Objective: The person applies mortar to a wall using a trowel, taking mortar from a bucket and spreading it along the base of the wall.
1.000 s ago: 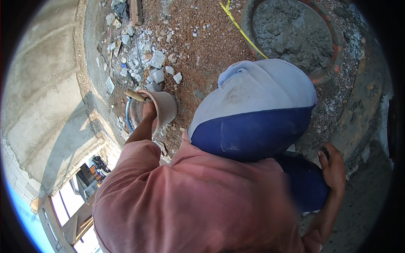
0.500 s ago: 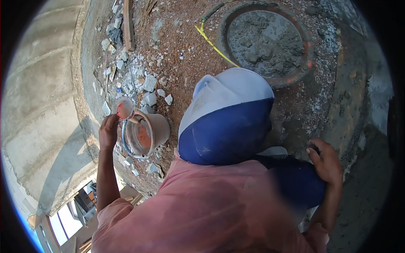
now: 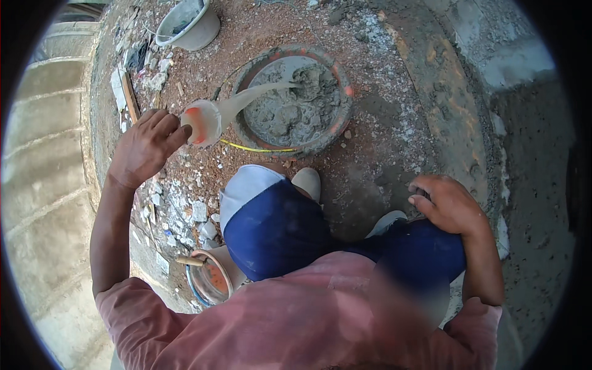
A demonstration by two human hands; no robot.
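Observation:
My left hand [image 3: 148, 142] grips a small translucent cup [image 3: 213, 123] with a reddish patch on it. The cup is tipped to the right, and a cloudy stream of water [image 3: 250, 95] arcs from it into a round tub [image 3: 343, 123]. Lumpy wet grey mortar [image 3: 283, 120] fills the tub, its rim smeared with the same grey. My right hand [image 3: 449, 203] rests by my bent right knee, holding nothing, its fingers loosely curled and apart from the thumb.
A bucket [image 3: 231, 262] with a blue handle stands by my left leg, and a wooden tool handle [image 3: 190, 261] lies across its rim. Beyond is a white basin [image 3: 200, 31]. Broken rubble [image 3: 200, 213] and a plank [image 3: 130, 98] lie leftward; a yellow hose [image 3: 253, 148] runs by the tub.
My left hand has lifted the cup away from the bucket and forward toward the tub. Water now pours from it. The view has shifted forward; my right hand stays by the knee.

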